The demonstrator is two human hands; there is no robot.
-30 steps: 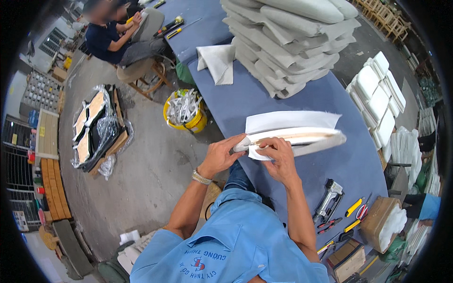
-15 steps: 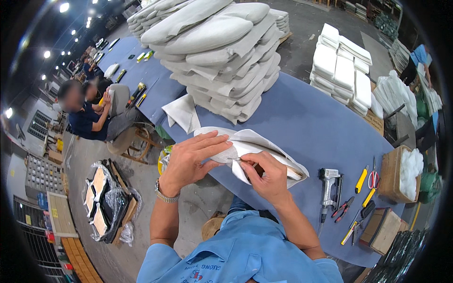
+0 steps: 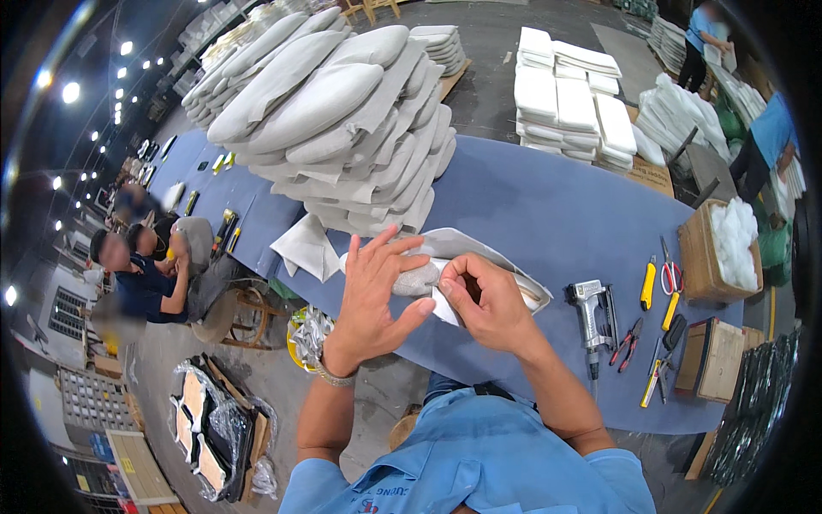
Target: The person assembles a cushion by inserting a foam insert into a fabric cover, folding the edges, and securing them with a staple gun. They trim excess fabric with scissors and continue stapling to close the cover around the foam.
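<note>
here, right hand [image 3: 490, 306] pinches cloth edge [image 3: 443, 309], stapler [image 3: 591, 317] apart.

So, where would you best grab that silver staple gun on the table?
Probably by the thick silver handle of the staple gun, from above and its left: it lies on the blue table, handle pointing toward the near edge, while pliers lie to its right.
</note>
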